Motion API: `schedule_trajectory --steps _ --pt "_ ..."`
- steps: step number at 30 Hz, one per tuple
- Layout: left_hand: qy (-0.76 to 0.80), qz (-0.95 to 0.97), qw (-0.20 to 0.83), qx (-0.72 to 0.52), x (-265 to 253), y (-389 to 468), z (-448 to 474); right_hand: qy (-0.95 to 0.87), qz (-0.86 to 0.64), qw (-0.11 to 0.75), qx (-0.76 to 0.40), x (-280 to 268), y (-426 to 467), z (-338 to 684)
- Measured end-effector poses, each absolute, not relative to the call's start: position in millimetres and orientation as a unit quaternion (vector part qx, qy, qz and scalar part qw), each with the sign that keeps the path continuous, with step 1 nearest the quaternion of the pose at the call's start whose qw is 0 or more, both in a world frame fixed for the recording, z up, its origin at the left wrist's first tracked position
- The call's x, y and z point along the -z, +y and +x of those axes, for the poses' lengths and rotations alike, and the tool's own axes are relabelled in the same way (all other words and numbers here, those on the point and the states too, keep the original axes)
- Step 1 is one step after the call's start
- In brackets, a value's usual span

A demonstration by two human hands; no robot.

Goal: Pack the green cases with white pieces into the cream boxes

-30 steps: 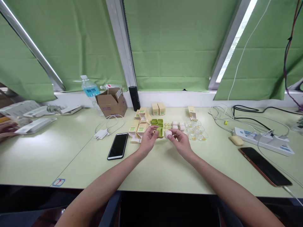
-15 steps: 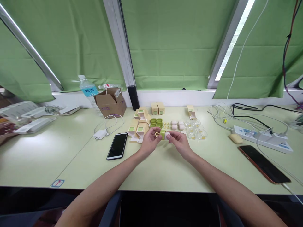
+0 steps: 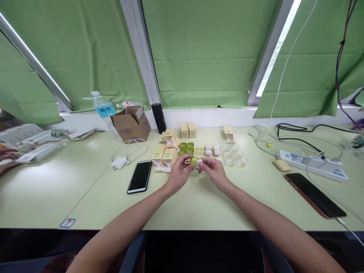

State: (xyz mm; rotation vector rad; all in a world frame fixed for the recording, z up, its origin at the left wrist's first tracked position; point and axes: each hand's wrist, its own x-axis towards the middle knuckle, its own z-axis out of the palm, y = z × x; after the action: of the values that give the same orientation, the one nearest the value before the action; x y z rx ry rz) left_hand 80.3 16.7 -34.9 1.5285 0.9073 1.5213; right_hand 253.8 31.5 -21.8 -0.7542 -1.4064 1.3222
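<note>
My left hand (image 3: 180,169) pinches a small green cup-like piece (image 3: 194,162), and a cream loop (image 3: 187,161) sticks out of its left end. My right hand (image 3: 214,170) grips a pale pink rounded piece (image 3: 199,163) between thumb and fingers. The two pieces meet end to end in front of me; how deep one sits in the other is hidden by the fingers. Just beyond my hands lie several green cups (image 3: 187,148), small yellow parts (image 3: 198,150), pale pink rounded pieces (image 3: 212,150) and clear plastic pieces (image 3: 234,156) with yellow spots.
Open small cartons (image 3: 165,156) stand left of the cups, closed ones (image 3: 188,130) behind. A phone (image 3: 140,176), charger (image 3: 119,162) and brown box (image 3: 131,124) are further left. Right are a power strip (image 3: 315,165), cables and another phone (image 3: 315,195). Another person's hand (image 3: 8,155) shows far left.
The pink piece looks pressed closer against the green one, with my right thumb further over it. The view has shifted slightly. The other person's hand at the far left has moved.
</note>
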Motion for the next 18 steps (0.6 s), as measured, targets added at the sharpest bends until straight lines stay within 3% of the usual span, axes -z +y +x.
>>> schedule_trajectory --steps 9,18 --pt "0.39 0.732 0.181 -0.529 30.0 5.4 79.8 -0.553 -0.312 0.509 -0.581 24.5 31.7 252.3" --pt "0.384 0.741 0.155 -0.529 31.4 4.9 79.8 -0.529 -0.302 0.507 -0.609 24.2 29.6 249.8"
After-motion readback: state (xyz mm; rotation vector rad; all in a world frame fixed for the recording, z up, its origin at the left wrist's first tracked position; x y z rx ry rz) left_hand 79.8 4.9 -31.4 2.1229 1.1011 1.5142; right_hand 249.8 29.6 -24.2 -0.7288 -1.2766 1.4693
